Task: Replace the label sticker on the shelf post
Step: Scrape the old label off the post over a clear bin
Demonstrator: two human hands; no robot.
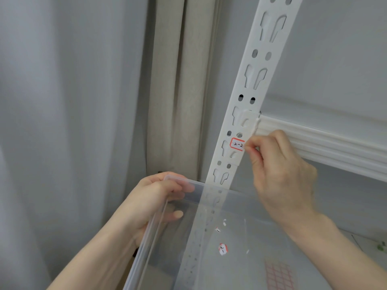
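Note:
A white perforated shelf post (254,80) slants from top right down to the middle. A red-bordered label sticker (237,144) marked "2-2" sits on it just below the shelf beam. My right hand (280,164) has its thumb and forefinger pinched together at the sticker's right edge. My left hand (155,201) grips the far corner of a clear plastic bin (180,243) held below the post. Torn sticker scraps (222,249) lie in the bin, beside a sheet of red-grid labels (279,275).
A white ribbed shelf beam (326,143) runs right from the post. Beige and pale grey curtains (178,91) hang to the left. The wall behind is light grey.

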